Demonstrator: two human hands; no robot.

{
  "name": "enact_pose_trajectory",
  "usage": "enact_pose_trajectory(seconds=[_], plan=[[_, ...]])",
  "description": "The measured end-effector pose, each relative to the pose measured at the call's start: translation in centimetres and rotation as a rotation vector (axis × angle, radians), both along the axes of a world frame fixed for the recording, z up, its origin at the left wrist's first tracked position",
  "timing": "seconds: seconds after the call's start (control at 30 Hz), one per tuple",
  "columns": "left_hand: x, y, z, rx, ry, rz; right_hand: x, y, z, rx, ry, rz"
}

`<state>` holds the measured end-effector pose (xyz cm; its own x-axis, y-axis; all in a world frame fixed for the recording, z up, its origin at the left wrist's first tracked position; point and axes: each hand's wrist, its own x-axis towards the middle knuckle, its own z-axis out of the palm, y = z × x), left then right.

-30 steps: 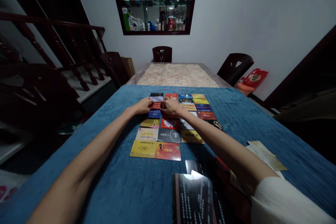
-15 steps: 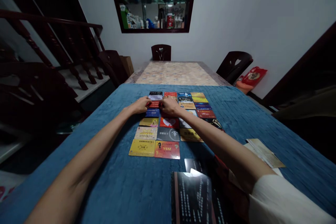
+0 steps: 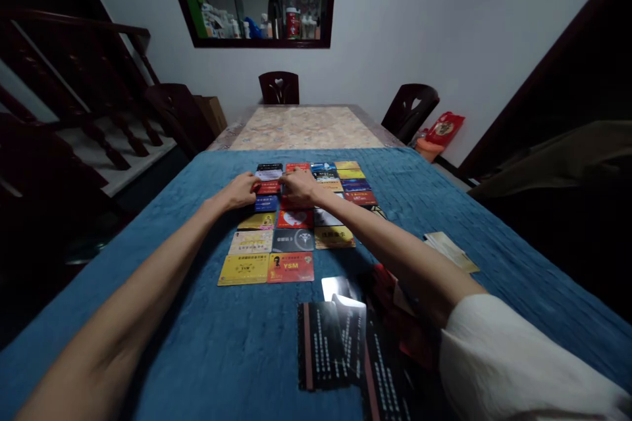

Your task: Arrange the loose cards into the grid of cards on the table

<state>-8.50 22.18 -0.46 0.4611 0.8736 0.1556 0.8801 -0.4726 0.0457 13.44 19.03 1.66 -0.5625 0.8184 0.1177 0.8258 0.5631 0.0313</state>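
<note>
Several coloured plastic cards lie in a grid (image 3: 296,237) on a blue cloth (image 3: 197,342). Both my arms reach out to the far rows. My left hand (image 3: 240,191) has its fingers curled at the left edge of a red card (image 3: 269,188). My right hand (image 3: 299,188) pinches the same card's right edge, fingers bent. A white card (image 3: 269,174) lies just beyond it. A yellow card (image 3: 244,270) and a red "YSM" card (image 3: 291,267) form the nearest row.
Dark cards (image 3: 340,342) lie face down near me, with a red packet beside them. Paper slips (image 3: 449,250) rest at the right. A patterned tabletop (image 3: 306,128) shows beyond the cloth, ringed by dark chairs (image 3: 279,87). A stair rail stands left.
The view has swung, so everything sits further left and lower in the frame. Both hands stay on the same red card in the far rows.
</note>
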Motion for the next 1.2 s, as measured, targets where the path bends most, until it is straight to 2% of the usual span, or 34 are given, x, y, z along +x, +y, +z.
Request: enact_pose_trajectory(seconds=[0.17,0.33,0.63,0.8,0.97,1.2], plan=[[1.0,-1.2,0.1,0.164,-0.054,0.067,2.6,-1.0,0.6,0.012,0.006,0.011],[4.0,-3.4,0.2,0.279,-0.133,0.048,6.0,-2.9,0.8,0.073,0.071,-0.018],[11.6,-9.2,0.4,0.246,-0.233,-0.123,12.7,-8.0,0.5,0.12,0.184,-0.068],[15.1,-13.0,0.9,0.201,-0.224,-0.234,16.3,-11.8,-0.6,0.148,0.214,-0.075],[17.9,-15.9,1.0,0.165,-0.239,-0.325,20.1,-15.1,-2.4,0.154,0.313,-0.068],[22.4,-20.5,1.4,0.073,-0.258,-0.499,23.6,-17.1,-4.8,0.181,0.529,-0.061]])
